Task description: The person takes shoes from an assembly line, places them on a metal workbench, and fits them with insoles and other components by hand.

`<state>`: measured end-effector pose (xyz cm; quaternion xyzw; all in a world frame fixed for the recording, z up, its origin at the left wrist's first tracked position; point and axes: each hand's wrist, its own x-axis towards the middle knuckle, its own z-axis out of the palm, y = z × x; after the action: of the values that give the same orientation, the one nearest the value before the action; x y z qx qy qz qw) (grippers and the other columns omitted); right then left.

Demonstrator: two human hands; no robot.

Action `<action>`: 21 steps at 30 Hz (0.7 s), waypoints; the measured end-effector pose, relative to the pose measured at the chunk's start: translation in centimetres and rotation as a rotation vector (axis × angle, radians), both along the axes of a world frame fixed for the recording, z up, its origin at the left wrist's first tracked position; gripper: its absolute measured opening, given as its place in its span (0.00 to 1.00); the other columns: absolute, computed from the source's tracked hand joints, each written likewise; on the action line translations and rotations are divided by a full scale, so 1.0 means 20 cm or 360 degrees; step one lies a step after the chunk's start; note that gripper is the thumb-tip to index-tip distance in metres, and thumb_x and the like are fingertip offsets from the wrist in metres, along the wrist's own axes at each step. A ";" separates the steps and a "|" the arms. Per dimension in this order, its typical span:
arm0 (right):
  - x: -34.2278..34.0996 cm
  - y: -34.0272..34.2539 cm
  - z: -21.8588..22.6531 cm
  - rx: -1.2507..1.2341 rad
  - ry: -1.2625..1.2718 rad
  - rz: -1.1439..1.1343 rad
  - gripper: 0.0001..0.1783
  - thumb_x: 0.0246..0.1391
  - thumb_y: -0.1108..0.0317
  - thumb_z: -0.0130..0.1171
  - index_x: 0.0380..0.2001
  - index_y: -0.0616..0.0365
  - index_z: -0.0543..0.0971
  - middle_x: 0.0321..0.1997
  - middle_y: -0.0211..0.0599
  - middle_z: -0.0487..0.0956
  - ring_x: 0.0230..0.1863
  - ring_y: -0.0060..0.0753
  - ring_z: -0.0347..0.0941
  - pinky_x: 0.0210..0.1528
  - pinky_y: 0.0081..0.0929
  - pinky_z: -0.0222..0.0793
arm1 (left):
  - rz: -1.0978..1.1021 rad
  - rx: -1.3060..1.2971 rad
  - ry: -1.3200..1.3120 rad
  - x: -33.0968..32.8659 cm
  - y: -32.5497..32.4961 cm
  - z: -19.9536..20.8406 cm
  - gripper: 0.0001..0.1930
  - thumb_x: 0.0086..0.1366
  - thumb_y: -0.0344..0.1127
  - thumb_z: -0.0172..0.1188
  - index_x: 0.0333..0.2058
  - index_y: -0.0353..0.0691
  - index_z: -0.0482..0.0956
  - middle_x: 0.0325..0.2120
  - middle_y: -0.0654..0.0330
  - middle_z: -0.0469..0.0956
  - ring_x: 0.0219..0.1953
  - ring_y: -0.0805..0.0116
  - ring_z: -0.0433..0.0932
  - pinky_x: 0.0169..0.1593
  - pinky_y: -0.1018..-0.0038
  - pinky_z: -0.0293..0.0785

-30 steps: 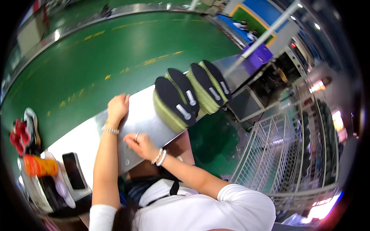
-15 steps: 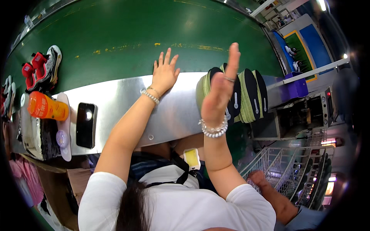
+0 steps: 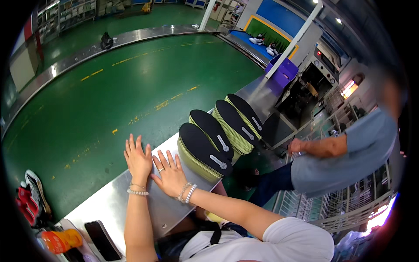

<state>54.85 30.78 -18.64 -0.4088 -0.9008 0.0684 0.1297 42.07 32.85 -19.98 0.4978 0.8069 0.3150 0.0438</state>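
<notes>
Hands are lying flat on the steel counter (image 3: 109, 205), side by side. Left hand (image 3: 138, 160) is resting palm down with fingers spread and pointing toward the far green floor (image 3: 109, 100); right hand (image 3: 171, 174) is lying just beside it, also palm down, fingers splayed and angled left so they are nearly touching the left hand. Neither hand is grasping anything — both are released and pressing only on bare metal, which suggests they are bracing or resting rather than working a piece.

Insole stacks are sitting just right of the right hand, apart from it. Nearest stack (image 3: 201, 150) is leaning in a shingled pile, dark top face up with yellow-green edges showing; second stack (image 3: 214, 130) and third stack (image 3: 239, 122) are fanning out farther along the counter — presumably overlapped this way so each pile can be lifted off in order.

Phone (image 3: 102, 240) is lying face up at the near left of the counter, with an orange bottle (image 3: 59, 241) beside it; red and black shoes (image 3: 28, 203) are sitting at the far left edge.

Another person in a blue sleeve (image 3: 371, 139) is reaching toward a wire rack (image 3: 345, 205) on the right; what that hand is holding is too blurred to tell.
</notes>
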 end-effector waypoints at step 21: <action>-0.54 0.28 -0.03 -0.1697 0.1929 0.0169 0.19 0.53 0.63 0.48 0.12 0.62 0.67 0.12 0.31 0.70 0.15 0.20 0.65 0.18 0.20 0.60 | -0.0008 0.0944 -0.2815 -0.23 0.03 0.04 0.21 0.61 0.46 0.42 0.45 0.35 0.66 0.37 0.52 0.73 0.38 0.63 0.72 0.43 0.72 0.70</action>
<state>44.09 36.35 -19.19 -0.2642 -0.5383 0.7045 0.3795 37.52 33.50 -19.16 0.0695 0.3658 0.7727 0.5142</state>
